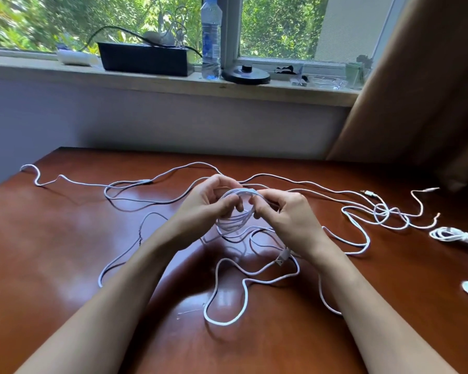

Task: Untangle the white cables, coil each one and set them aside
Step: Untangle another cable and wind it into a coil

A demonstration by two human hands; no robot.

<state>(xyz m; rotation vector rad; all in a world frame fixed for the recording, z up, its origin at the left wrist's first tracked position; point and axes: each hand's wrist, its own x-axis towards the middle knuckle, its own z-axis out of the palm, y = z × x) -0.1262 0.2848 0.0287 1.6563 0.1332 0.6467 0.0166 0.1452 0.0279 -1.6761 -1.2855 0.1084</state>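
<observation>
Both hands pinch a small cable coil (233, 211) above the tabletop's (65, 238) middle: left hand (208, 203) and right hand (284, 211) have fingers curled round its loops. Two finished coils (457, 236) lie at the right edge.

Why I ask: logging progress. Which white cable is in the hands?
The looped one pinched between left hand and right hand, centre; the others lie loose or bundled on the table.

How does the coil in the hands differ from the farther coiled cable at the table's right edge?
The held coil is gripped by the left hand and right hand; the farther coiled cable lies untouched. The held coil forms a round loop; the farther coiled cable is a flattened bundle. Both are white.
</observation>
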